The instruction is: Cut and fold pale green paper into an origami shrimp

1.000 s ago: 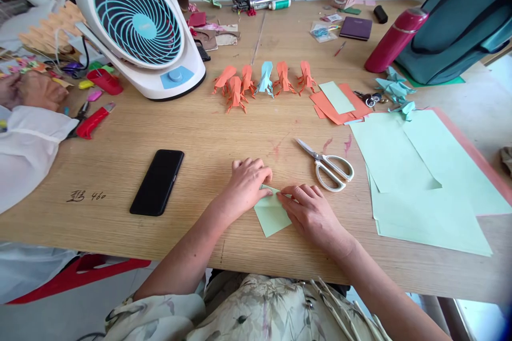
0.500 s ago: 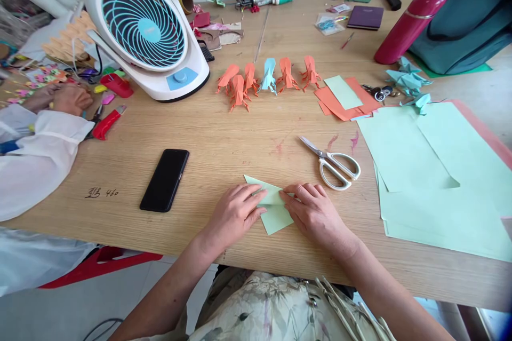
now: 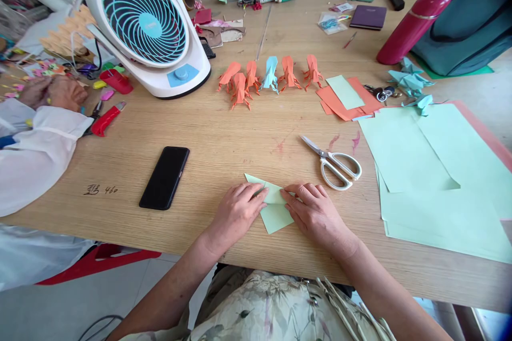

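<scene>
A small folded piece of light green paper [image 3: 274,213] lies flat on the wooden table [image 3: 224,138] near its front edge. My left hand [image 3: 236,213] rests on the paper's left side, fingers stretched and pressing down on a fold. My right hand [image 3: 314,213] presses the paper's right side with its fingertips at the crease. White-handled scissors [image 3: 334,162] lie just beyond my right hand. A black phone [image 3: 165,177] lies to the left of my left hand.
A row of orange and blue folded paper figures [image 3: 266,77] stands mid-table. Large green sheets [image 3: 432,170] lie at right, a white desk fan [image 3: 146,26] at back left, a red bottle [image 3: 412,26] and teal bag [image 3: 468,15] at back right. Another person's hand [image 3: 56,93] and white sleeve are at far left.
My left hand slid from the top of the paper down to its left side, uncovering the upper flap. Over the last half second the hands barely moved.
</scene>
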